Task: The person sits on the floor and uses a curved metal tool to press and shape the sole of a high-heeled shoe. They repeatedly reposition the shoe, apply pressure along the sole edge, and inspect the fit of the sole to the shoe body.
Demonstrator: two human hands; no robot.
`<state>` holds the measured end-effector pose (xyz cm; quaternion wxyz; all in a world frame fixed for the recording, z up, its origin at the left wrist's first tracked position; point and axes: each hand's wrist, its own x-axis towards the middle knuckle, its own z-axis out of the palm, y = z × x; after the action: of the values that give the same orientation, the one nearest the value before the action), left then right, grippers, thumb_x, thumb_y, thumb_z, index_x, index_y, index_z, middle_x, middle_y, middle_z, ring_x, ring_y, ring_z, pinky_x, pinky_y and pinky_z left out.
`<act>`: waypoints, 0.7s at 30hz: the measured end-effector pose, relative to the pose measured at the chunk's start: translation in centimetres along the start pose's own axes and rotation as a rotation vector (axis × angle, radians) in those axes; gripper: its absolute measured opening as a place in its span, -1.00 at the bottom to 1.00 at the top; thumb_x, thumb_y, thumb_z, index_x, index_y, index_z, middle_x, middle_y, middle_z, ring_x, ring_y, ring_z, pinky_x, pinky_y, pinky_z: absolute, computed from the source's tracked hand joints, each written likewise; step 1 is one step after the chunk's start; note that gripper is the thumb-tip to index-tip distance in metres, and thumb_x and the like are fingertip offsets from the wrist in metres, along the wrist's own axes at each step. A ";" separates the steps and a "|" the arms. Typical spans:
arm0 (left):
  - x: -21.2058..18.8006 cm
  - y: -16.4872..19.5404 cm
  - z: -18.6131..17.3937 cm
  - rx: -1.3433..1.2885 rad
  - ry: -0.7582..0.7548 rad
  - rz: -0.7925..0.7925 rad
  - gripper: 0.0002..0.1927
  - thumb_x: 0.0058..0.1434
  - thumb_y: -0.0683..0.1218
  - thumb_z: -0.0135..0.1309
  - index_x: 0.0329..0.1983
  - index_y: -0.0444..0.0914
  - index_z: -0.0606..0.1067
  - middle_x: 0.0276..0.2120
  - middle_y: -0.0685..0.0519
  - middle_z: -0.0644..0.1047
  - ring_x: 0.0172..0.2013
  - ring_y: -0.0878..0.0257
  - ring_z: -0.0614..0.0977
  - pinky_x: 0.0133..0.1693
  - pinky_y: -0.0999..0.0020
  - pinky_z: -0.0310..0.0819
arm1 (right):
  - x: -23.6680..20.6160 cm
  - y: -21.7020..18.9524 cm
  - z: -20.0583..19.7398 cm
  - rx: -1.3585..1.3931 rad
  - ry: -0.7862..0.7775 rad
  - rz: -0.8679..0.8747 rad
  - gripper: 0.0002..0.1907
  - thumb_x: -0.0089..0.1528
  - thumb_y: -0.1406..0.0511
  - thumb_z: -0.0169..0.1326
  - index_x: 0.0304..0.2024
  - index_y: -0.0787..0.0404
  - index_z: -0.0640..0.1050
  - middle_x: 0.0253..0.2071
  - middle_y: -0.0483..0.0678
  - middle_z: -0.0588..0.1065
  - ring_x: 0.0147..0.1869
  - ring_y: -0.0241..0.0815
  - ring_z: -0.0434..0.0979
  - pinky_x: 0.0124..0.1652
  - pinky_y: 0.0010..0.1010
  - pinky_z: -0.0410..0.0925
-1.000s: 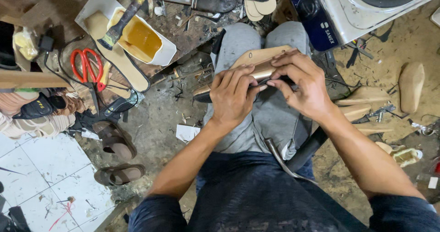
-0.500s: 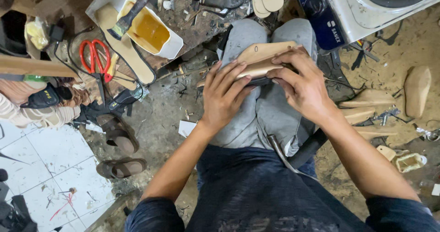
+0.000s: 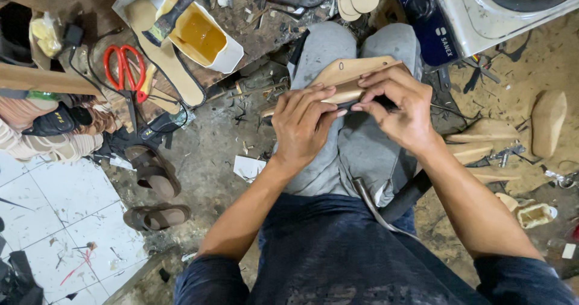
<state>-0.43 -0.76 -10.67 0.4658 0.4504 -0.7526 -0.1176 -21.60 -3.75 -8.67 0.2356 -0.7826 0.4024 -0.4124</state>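
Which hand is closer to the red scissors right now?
Left. The left hand sits over the lap holding the sole piece, on the side toward the scissors. The right hand grips the same piece farther away.

the shoe sole (image 3: 353, 76) on the lap looks like matt tan leather or board, smooth-faced. left of it, the scissors (image 3: 123, 70) have glossy red plastic handles; the tub (image 3: 205, 37) is white plastic holding shiny amber glue. the floor (image 3: 217, 142) beside it is rough, gritty concrete.
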 end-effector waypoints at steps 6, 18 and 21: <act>0.5 0.6 -0.1 0.015 -0.012 -0.018 -0.79 0.12 -0.15 0.35 -0.29 -0.22 0.52 -0.07 0.09 0.63 0.01 0.13 0.65 -0.01 0.18 0.40 | 0.0 -0.3 -0.6 -0.038 -0.049 0.036 -0.69 0.06 0.42 0.43 -0.20 0.32 0.60 -0.12 0.03 0.57 0.05 -0.03 0.61 0.03 -0.29 0.44; 0.2 1.3 -0.2 0.041 -0.028 -0.004 -0.78 0.13 -0.11 0.36 -0.25 -0.21 0.54 -0.02 0.10 0.62 0.07 0.13 0.63 0.04 0.17 0.42 | 0.0 -0.7 -0.7 0.000 -0.057 0.106 -0.67 0.00 0.34 0.46 -0.19 0.23 0.69 -0.14 -0.02 0.58 0.01 -0.09 0.61 0.02 -0.34 0.43; 0.3 1.0 -1.2 0.004 -0.092 0.032 -0.75 0.16 -0.10 0.36 -0.17 -0.25 0.57 0.05 0.04 0.60 0.13 0.10 0.61 0.11 0.15 0.42 | -0.3 -1.1 -0.4 -0.054 -0.037 0.087 -0.72 0.06 0.36 0.45 -0.19 0.24 0.69 -0.14 -0.03 0.58 0.05 -0.09 0.62 0.05 -0.34 0.43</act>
<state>-0.07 -0.17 -9.22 0.4317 0.4335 -0.7804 -0.1291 -21.54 -2.92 -7.78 0.2395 -0.7778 0.4427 -0.3763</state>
